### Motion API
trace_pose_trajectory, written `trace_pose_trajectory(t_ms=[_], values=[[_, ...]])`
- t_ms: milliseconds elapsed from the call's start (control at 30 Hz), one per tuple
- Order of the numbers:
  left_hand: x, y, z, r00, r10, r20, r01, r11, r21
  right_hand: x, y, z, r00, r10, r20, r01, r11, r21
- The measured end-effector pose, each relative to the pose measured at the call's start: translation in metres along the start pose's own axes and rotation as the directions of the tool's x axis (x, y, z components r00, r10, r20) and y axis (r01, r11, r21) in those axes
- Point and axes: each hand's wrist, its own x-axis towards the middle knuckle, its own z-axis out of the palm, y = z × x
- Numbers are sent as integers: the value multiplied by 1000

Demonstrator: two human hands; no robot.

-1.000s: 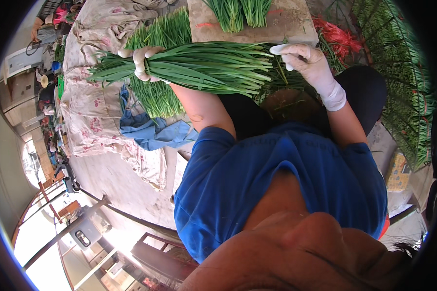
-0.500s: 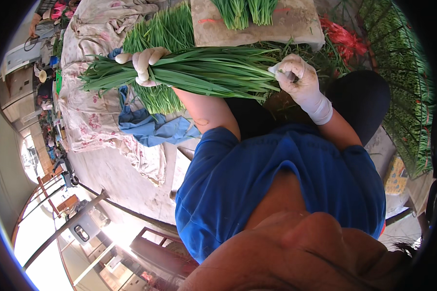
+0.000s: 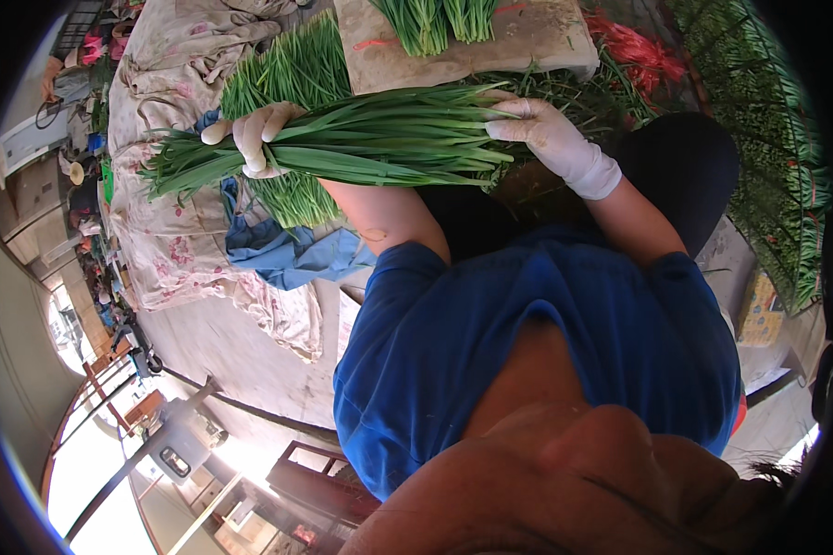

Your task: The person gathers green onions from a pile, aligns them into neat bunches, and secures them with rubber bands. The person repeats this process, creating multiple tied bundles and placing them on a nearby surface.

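A long bundle of garlic chives (image 3: pixel 379 139) lies sideways in front of my chest, leaf tips to the left and pale stem ends to the right. My left hand (image 3: pixel 257 139), in a whitish glove, is wrapped round the leafy part and holds it up. At the stem ends, my gloved right hand (image 3: pixel 546 134) has its thumb and fingers on the outermost stalks, pinching at them. Part of its fingertips is hidden behind the stems.
Beyond the bundle stands a worn board (image 3: pixel 472 60) bearing tied chive bundles (image 3: pixel 426 23). A pile of chives (image 3: pixel 292 74) and a blue cloth (image 3: pixel 287 245) lie on a floral sheet (image 3: pixel 171 250) at left. Red plastic strips (image 3: pixel 634 51) lie at the far right, near dark netting (image 3: pixel 750 120).
My right hand has gone from a curled grip just off the stem ends to longer, straighter fingers on the stalks. The bundle stays in my left hand; the view has shifted slightly.
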Motion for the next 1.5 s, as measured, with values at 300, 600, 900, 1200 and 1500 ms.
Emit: trace_pose_trajectory(t_ms=[300,600,900,1200,1500], values=[[-2,6,-3,1000,-5,0,5,999,33,4,5,20,983,119,-143,5,753,658],[-2,44,-2,1000,8,-7,-8,999,35,-23,27,-43,982,-123,-144,116,992,-57],[-1,5,-3,999,-32,-9,31,999,-45,4,12,12,987,-30,161,-14,965,262],[-6,13,-9,994,-92,-54,91,996,-21,0,1,28,992,128,0,-119,919,377],[-7,9,-8,998,-66,-22,66,998,-16,1,-2,36,974,204,-103,-111,817,565]])
